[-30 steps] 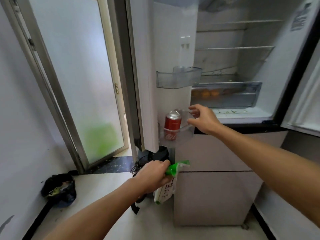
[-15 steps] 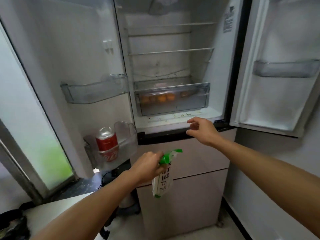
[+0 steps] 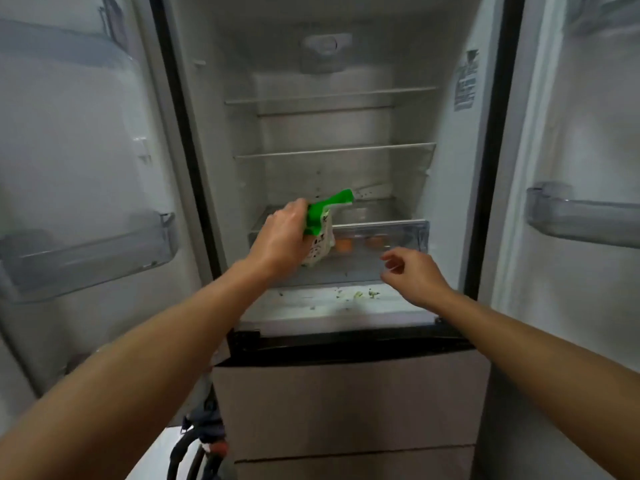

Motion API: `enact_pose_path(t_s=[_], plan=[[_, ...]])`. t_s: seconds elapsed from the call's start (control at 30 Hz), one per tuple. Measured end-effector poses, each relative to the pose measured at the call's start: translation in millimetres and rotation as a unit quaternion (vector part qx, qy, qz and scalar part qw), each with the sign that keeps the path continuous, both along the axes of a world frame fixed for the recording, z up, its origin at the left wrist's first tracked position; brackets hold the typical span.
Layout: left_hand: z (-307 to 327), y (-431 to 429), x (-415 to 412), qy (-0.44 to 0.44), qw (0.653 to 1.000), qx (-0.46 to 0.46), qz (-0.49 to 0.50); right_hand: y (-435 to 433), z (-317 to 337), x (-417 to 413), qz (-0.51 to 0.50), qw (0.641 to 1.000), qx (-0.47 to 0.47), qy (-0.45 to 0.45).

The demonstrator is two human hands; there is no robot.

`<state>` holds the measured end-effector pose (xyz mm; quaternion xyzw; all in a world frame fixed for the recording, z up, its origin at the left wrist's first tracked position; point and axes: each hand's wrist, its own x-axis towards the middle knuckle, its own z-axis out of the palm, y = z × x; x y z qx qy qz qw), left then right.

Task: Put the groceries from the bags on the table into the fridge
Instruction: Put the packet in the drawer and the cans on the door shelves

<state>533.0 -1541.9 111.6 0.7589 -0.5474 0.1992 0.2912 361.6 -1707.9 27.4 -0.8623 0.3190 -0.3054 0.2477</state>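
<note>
Drawer (image 3: pixel 398 233) holds orange fruit (image 3: pixel 344 244); left hand (image 3: pixel 280 237) grips green-topped pouch (image 3: pixel 320 237).

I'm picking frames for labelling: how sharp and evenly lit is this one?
Head view: soft throughout, print on the pouch unreadable; wide-angle bending bows the door bins at the edges; flat, dim light inside the fridge, no harsh glare; left hand and right hand slightly motion-smeared.
</note>
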Motion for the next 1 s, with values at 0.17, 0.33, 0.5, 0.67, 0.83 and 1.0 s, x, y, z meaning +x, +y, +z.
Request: enact_pose_path(t_s=[0.17, 0.33, 0.5, 0.67, 0.83, 1.0], plan=[[11.9, -49.2, 50.9, -0.066, 0.996, 0.011, 0.054, -36.0, 22.1, 45.7, 0.007, 0.995, -0.097, 0.013], [5.2, -103.8, 118.8, -0.145, 0.981, -0.015, 0.124, -81.5, 37.7, 101.9, 0.022, 0.984, -0.173, 0.033], [-10.5, -152.3, 176.7, -0.15, 0.983, -0.02, 0.1, -122.2, 35.1, 161.4, 0.024, 0.976, -0.212, 0.049], [-32.2, -175.2, 215.7, -0.144, 0.988, 0.012, 0.056, -148.0, 27.2, 211.5, 0.052, 0.964, -0.247, 0.082], [-44.5, -177.3, 244.6, -0.174, 0.98, 0.064, 0.067, -161.9, 18.6, 250.6, 0.079, 0.957, -0.256, 0.11], [-51.6, -167.0, 268.4, -0.186, 0.967, 0.153, 0.082, -166.6, 18.5, 271.5, 0.083, 0.956, -0.255, 0.118]])
